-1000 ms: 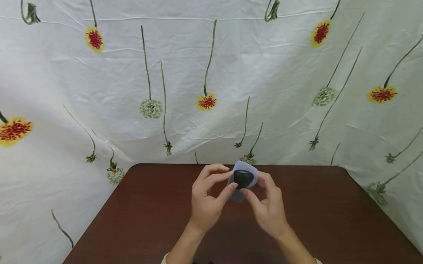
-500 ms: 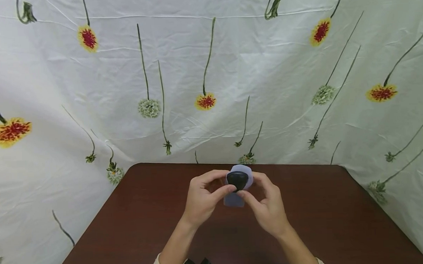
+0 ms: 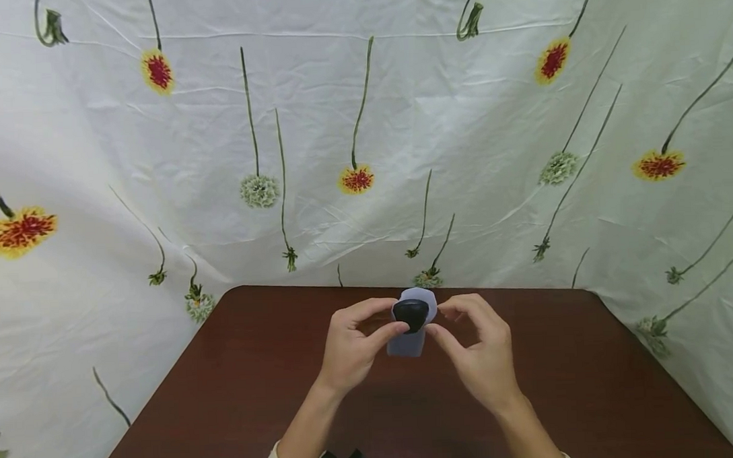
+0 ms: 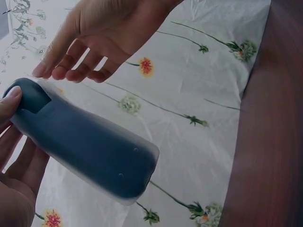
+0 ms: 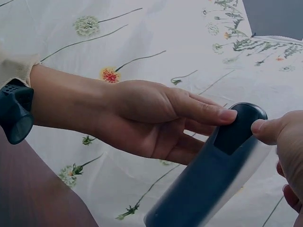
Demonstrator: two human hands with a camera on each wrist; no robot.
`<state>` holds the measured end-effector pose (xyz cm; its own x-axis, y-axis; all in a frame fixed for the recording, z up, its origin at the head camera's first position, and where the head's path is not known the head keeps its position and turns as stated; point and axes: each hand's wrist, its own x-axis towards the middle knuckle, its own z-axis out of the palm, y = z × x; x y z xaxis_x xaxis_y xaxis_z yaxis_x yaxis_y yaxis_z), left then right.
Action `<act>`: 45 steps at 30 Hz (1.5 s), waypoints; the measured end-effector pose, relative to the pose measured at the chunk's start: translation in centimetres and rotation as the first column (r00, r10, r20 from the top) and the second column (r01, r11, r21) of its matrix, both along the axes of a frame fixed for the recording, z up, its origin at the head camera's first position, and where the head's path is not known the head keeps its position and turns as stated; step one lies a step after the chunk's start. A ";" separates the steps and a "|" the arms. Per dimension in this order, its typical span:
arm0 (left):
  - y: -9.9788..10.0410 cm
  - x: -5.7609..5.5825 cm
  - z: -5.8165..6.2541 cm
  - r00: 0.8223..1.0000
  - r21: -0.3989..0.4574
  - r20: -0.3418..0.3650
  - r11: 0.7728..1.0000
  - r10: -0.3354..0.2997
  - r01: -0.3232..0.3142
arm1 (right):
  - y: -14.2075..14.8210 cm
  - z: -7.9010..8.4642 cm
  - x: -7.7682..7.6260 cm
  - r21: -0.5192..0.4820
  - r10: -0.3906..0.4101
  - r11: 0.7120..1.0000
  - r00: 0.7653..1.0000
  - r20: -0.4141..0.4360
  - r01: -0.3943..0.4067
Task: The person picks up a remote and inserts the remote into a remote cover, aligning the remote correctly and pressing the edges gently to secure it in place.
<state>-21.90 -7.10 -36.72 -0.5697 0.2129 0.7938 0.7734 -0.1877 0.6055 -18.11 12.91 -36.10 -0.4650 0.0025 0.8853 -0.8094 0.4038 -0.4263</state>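
A translucent bluish bottle (image 3: 405, 344) with a black cap (image 3: 410, 315) is held up over the table, its capped end toward me. My left hand (image 3: 349, 351) grips it from the left, thumb pressed on the cap. In the left wrist view the bottle (image 4: 94, 142) slants down to the right, dark inside its clear wall. My right hand (image 3: 482, 353) is beside the bottle's right edge, fingertips close to it. The left wrist view has this right hand (image 4: 113, 38) with loosely extended fingers just off the capped end.
The dark red-brown table (image 3: 274, 367) lies below both hands. A white cloth with printed flowers (image 3: 459, 118) hangs behind and at the sides. A black device (image 5: 16, 111) is on the left wrist.
The bottle first shifted left and lower, its cap turning more squarely toward me. My right hand then drew back to the right from it, while the left keeps its grip.
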 end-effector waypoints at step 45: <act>1.2 -0.3 -0.3 0.897 -0.096 -0.378 0.954 0.228 -0.283 | -1.9 -0.7 0.8 -0.203 -0.077 0.974 0.992 0.101 0.096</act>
